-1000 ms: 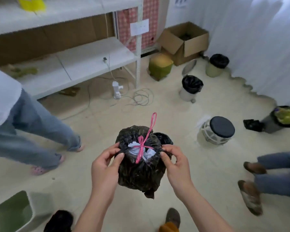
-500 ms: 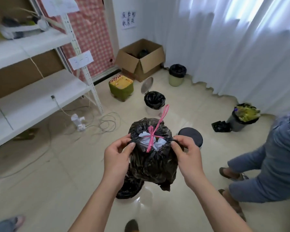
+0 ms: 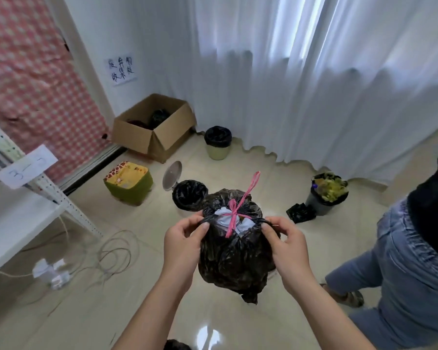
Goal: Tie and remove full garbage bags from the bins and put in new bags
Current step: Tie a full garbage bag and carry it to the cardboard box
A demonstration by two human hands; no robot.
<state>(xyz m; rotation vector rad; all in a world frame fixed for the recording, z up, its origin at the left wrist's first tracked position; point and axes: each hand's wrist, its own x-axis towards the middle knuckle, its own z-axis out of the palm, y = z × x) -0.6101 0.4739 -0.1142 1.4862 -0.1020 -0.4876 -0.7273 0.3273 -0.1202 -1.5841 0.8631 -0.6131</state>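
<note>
Bag (image 3: 234, 261) held in the air at chest height, over bare floor (image 3: 127, 311), between both hands. Left hand (image 3: 182, 245) pinches the black rim strand on its side, thumb and forefinger pressed together; right hand (image 3: 285, 245) pinches the opposite strand the same way. Pink tie (image 3: 234, 215) already crosses the mouth, one loop standing up; white paper shows in the gap beneath it.

Step, as judged: tying. Mouth is not fully closed. Next move calls for bringing the two black strands together over the pink tie and knotting them, keeping tension so the bag does not drop.

Room: open floor directly below and ahead. Lined bin (image 3: 189, 198) sits just behind the bag, lid up. Another lined bin (image 3: 217, 143) near the curtain (image 3: 314, 84); a full bin (image 3: 326, 195) off to the right, with a loose black bag (image 3: 301, 212) beside it. Box (image 3: 154, 130) in the far corner. A second person (image 3: 402, 274) stands close on the right: limits swing that way. Cables (image 3: 114, 253) on the floor left: trip risk.
</note>
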